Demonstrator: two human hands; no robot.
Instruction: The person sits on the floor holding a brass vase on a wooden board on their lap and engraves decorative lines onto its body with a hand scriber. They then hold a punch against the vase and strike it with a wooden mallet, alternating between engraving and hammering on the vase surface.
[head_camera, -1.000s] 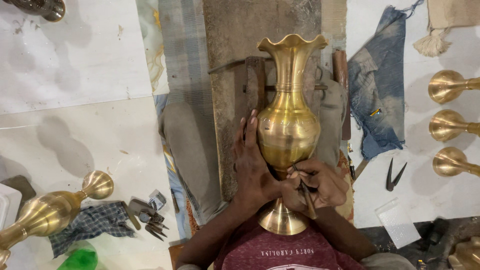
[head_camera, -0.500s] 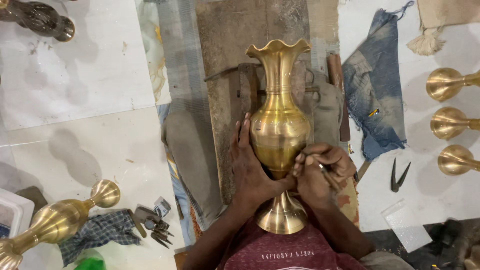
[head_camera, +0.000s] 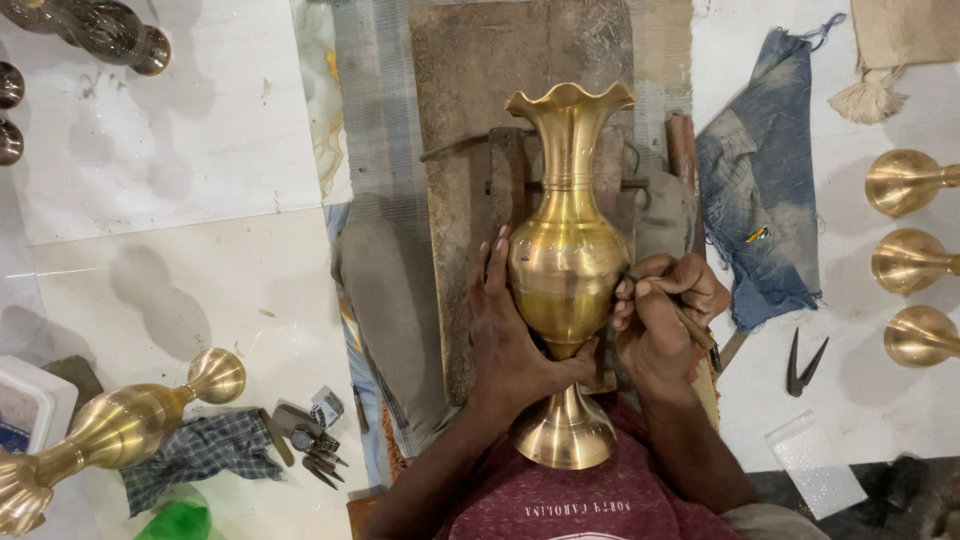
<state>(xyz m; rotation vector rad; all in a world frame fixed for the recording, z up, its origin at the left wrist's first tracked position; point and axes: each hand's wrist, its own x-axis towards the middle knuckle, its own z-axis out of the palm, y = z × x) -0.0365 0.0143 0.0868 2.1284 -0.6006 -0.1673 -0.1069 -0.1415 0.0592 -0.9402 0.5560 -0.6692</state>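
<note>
A tall brass vase (head_camera: 566, 265) with a ruffled mouth lies lengthwise in front of me, its round foot toward my chest. My left hand (head_camera: 505, 335) cups the left side of its belly and holds it steady. On the right side my right hand (head_camera: 665, 320) grips a thin dark engraving tool (head_camera: 690, 330), and the tip rests against the belly. The vase lies over a worn wooden board (head_camera: 460, 150).
Another brass vase (head_camera: 110, 430) lies at the lower left beside a checked cloth (head_camera: 205, 455) and small metal tools (head_camera: 305, 445). Three brass vase mouths (head_camera: 905, 260) line the right edge. A blue rag (head_camera: 765, 200) and black dividers (head_camera: 803, 360) lie at the right. Dark vases (head_camera: 100, 30) sit at the top left.
My right hand has slid from the vase's lower neck up to the right side of the belly, with the tool now on the surface. The left hand keeps its hold.
</note>
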